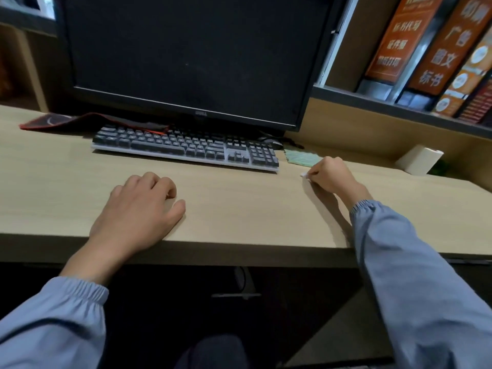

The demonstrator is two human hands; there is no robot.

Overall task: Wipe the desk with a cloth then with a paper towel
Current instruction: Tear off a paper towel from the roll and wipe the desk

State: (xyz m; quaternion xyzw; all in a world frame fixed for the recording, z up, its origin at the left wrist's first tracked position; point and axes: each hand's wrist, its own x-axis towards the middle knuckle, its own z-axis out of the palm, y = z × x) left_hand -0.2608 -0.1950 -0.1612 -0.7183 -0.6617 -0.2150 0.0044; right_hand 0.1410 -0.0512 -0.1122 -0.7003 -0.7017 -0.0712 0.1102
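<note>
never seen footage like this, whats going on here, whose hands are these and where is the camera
There is no machine here. This is one picture from a camera worn on a person's head, looking down at their own two hands. The left hand rests on the wooden desk, fingers relaxed, holding nothing. The right hand is curled round a bit of white, probably the paper towel, low against the desk. Just beyond it lies a green cloth, beside the keyboard. Further back are a dark monitor, a red-edged mouse pad and a white box.
</note>
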